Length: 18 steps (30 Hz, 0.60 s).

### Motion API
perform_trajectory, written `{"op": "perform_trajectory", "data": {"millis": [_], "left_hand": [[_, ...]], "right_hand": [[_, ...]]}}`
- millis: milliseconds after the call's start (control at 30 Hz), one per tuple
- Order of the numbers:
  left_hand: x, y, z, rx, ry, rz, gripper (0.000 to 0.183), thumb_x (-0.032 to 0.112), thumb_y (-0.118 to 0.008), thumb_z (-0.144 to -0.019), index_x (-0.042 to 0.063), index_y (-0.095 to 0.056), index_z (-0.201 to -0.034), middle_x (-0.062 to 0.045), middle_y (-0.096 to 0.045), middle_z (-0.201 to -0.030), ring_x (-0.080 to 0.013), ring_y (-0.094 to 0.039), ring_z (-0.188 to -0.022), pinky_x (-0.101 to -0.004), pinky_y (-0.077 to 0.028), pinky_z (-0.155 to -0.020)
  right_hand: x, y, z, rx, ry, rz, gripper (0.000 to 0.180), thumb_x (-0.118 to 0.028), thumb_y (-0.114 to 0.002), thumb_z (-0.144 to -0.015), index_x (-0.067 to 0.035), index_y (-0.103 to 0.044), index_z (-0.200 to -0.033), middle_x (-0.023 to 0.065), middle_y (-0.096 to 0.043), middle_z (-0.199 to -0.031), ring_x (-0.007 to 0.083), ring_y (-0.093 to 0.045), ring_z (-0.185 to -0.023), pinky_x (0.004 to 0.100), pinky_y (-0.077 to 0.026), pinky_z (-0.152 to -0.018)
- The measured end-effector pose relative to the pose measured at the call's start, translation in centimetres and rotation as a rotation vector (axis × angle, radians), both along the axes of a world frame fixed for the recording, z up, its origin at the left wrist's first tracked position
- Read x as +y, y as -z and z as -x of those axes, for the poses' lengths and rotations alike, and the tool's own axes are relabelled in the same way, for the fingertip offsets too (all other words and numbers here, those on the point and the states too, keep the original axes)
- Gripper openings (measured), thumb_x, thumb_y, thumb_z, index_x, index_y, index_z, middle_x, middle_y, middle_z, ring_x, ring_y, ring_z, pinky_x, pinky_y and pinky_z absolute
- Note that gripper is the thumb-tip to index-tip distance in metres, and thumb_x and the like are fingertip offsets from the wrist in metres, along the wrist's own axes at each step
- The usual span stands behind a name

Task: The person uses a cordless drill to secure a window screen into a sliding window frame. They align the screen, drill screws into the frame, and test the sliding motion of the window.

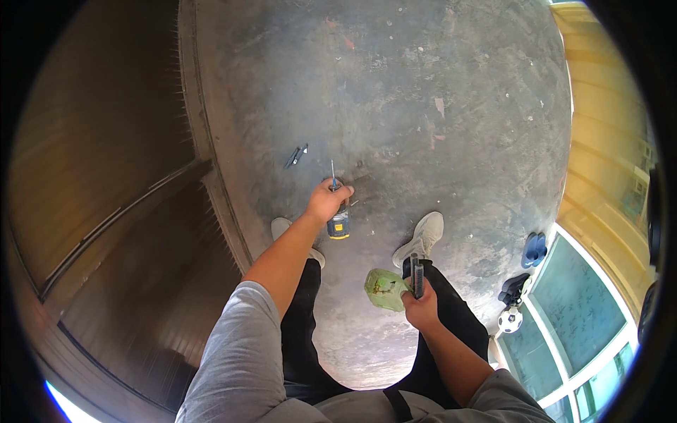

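Note:
My left hand [328, 202] reaches down and grips a dark cordless power tool [338, 224] with a yellow base; a thin metal shaft with a blue part [333, 174] points away from the hand. Whether that shaft belongs to the power tool or is a separate screwdriver, I cannot tell. Held in my right hand [421, 306] are a green translucent plastic container [385, 289], with dark bits showing in it, and a dark grey two-bar tool [417, 277] whose kind is unclear. Beyond my left hand, a small black tool [296, 156] lies on the concrete floor.
A large brown metal door [106, 158] with a bristled edge stands at the left. Blue slippers [533, 250], black shoes [512, 289] and a football [510, 320] sit by the glazed frame [555, 349] at the right. My shoes [426, 235] are on the floor.

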State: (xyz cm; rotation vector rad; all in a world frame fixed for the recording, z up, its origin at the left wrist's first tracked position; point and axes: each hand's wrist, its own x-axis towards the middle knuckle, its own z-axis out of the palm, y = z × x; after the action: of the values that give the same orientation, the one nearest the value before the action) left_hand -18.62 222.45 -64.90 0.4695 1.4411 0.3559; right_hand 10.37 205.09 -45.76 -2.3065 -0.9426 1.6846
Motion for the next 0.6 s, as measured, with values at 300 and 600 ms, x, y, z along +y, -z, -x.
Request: {"op": "perform_trajectory", "data": {"millis": [300,600], "left_hand": [[1.7,7.0,8.2,0.524,-0.122,-0.086,0.042,0.046,-0.078,-0.093,0.007,-0.068,-0.103,-0.013,-0.074,-0.102,-0.0307,-0.070,-0.098,-0.0458,-0.053,-0.092],[6.6,14.7,9.0,1.080,0.545,-0.325,0.048,0.040,-0.086,-0.083,0.007,-0.071,-0.115,-0.017,-0.064,-0.130,-0.0401,-0.060,-0.123,-0.0482,-0.050,-0.102]], "right_hand": [[0.8,1.4,0.2,-0.033,0.066,0.076,0.019,-0.006,-0.069,-0.088,-0.004,-0.067,-0.107,0.0100,-0.070,-0.086,0.0185,-0.068,-0.079,0.0340,-0.055,-0.079],[2.7,3.0,-0.5,-0.119,0.007,0.101,0.020,-0.004,-0.070,-0.088,-0.004,-0.067,-0.108,0.0089,-0.072,-0.089,0.0175,-0.069,-0.081,0.0323,-0.055,-0.080]]}}
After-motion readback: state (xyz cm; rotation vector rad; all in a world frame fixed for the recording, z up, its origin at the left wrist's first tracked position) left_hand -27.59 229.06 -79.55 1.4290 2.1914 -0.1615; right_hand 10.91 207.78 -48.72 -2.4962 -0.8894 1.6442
